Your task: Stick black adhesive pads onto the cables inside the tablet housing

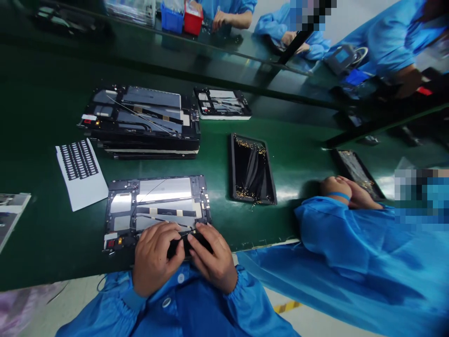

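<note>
An opened tablet chassis [157, 201] with silver plates and thin cables lies on the green belt in front of me. My left hand [154, 257] and my right hand [212, 257] rest at its near edge, fingers curled together around a small black part [184, 244] between them. Both wrists come out of blue sleeves.
A white sheet of black strips [80, 171] lies left of the chassis. A stack of opened tablets [143, 121] sits behind, one more [222, 103] beside it. A black tray with gold screws [252, 169] lies to the right. A co-worker's arm [345, 196] rests at right; other people work across the belt.
</note>
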Demonstrator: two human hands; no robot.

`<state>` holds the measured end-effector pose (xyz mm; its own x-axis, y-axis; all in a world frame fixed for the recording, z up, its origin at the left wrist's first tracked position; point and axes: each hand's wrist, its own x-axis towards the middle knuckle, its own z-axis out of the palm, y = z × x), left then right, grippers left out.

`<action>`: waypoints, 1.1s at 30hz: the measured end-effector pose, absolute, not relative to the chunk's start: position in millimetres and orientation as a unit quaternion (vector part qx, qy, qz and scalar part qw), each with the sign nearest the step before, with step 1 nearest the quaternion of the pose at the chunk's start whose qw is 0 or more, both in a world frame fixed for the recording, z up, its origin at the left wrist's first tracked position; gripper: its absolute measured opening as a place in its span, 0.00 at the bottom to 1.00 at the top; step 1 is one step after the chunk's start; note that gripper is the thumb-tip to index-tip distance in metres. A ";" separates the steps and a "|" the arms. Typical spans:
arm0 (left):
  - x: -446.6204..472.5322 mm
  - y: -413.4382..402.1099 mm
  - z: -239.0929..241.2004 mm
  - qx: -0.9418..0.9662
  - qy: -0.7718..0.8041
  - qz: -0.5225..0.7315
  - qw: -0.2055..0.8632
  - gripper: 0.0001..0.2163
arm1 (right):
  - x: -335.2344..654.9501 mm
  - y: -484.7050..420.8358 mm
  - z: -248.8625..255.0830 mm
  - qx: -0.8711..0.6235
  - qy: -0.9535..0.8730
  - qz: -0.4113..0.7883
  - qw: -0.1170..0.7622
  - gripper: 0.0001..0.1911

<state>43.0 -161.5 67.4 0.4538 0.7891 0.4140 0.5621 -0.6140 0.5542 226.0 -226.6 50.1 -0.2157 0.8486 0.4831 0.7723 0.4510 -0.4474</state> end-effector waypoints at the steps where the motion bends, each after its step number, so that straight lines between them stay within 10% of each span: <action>1: 43.4 -161.9 67.3 0.833 0.406 0.334 0.174 0.06 | 225.2 -226.6 50.4 -0.525 -0.778 0.052 0.343 0.21; 22: -37.6 -165.8 74.2 0.683 0.632 0.308 0.197 0.28 | 232.6 -218.1 45.4 -0.630 -0.671 0.222 0.321 0.49; 33: -73.1 -181.6 105.5 0.683 0.607 0.372 0.165 0.26 | 251.7 -217.5 59.1 -0.522 -0.772 0.014 0.363 0.34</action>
